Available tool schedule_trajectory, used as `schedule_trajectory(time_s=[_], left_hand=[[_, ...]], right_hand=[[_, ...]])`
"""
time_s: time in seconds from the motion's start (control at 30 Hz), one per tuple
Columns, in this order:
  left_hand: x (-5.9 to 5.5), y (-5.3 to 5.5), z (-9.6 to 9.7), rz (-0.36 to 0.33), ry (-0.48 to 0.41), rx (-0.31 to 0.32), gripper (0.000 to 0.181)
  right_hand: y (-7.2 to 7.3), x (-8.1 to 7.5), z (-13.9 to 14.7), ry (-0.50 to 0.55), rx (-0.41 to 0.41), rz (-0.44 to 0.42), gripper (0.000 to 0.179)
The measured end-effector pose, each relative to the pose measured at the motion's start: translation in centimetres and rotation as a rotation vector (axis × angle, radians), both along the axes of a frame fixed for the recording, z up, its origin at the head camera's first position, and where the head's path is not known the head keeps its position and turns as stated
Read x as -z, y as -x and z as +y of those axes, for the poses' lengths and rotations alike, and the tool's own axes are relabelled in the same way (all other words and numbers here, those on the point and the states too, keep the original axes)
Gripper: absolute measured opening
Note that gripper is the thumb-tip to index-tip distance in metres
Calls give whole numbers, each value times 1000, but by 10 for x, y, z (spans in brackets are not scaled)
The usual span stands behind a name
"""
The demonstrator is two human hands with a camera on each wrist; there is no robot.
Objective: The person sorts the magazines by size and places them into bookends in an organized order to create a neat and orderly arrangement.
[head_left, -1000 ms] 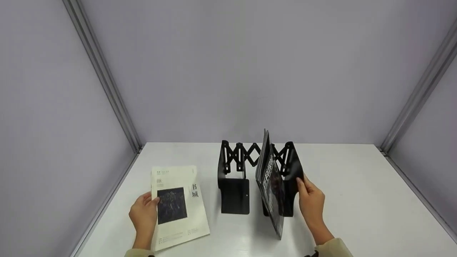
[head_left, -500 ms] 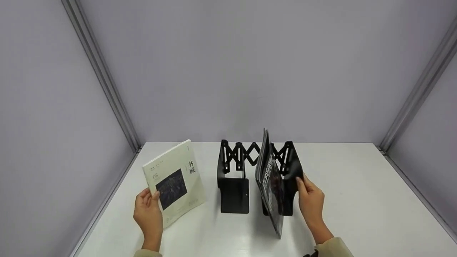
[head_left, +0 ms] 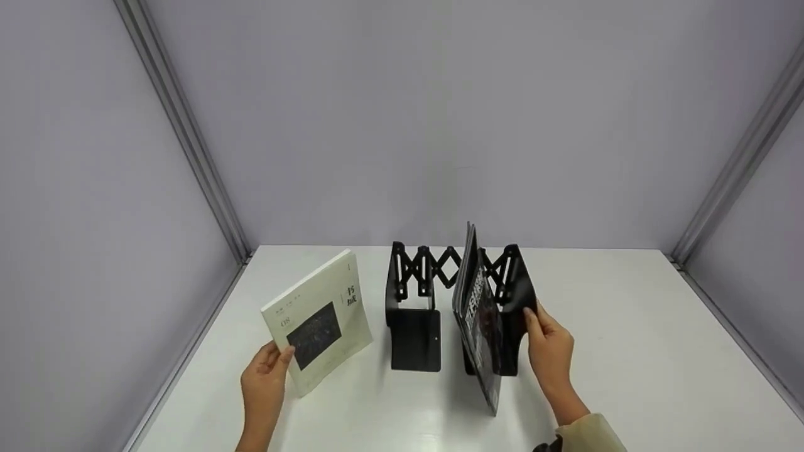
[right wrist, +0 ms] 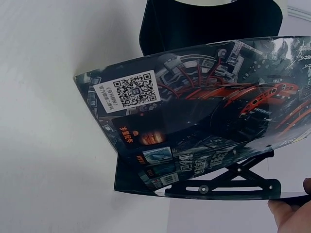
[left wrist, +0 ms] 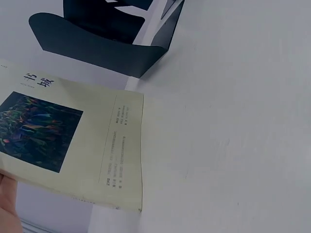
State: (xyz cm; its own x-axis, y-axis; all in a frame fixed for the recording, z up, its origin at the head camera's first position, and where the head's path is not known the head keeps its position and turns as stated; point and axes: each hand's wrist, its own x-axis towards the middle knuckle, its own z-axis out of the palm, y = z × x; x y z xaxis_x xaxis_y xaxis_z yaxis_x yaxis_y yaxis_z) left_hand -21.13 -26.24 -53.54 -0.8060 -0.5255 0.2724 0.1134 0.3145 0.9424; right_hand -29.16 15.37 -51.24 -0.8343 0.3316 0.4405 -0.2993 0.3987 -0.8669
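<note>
In the head view my left hand (head_left: 267,373) pinches the left edge of a cream magazine (head_left: 352,320) with a dark picture on its cover. The magazine is raised and tilted, its cover facing me, to the left of a black expandable book rack (head_left: 416,342). My right hand (head_left: 550,345) holds the rack's right end panel (head_left: 519,295), thumb on the near side. Dark glossy magazines (head_left: 480,342) lean upright in the rack's right part. The right wrist view shows their printed cover (right wrist: 194,107), and the left wrist view the cream cover's lower part (left wrist: 116,145).
Rack and magazines are on a white table (head_left: 628,345). Grey-white panels (head_left: 427,125) close in the back and both sides, with metal posts (head_left: 188,138) at the corners. A crisscross linkage (head_left: 449,267) joins the rack's two ends.
My left hand has lifted the cream magazine from nearly flat on the table to a tilted upright pose, then shifted it slightly right. My right hand stays on the rack.
</note>
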Motion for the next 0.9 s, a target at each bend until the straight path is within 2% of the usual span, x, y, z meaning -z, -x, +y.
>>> schedule_trajectory(time_s=[0.17, 0.33, 0.5, 0.63, 0.77, 0.9], left_hand=[[-3, 0, -3, -124, 40, 79, 39], [-4, 1, -3, -180, 110, 86, 35], [-4, -1, 2, -122, 228, 54, 28], [-2, -7, 8, -74, 264, 2, 24], [-1, -17, 15, -57, 298, -48, 22], [-7, -33, 23, -46, 355, -71, 20]], right_hand=[[0, 0, 1, 12, -3, 17, 32], [-1, -1, 0, 5, -10, 15, 32], [1, 0, 1, 8, 6, 9, 33], [2, 1, 0, -1, 11, 13, 32], [2, 1, -1, -4, -1, 14, 31], [1, -1, -1, 1, 0, 14, 30]])
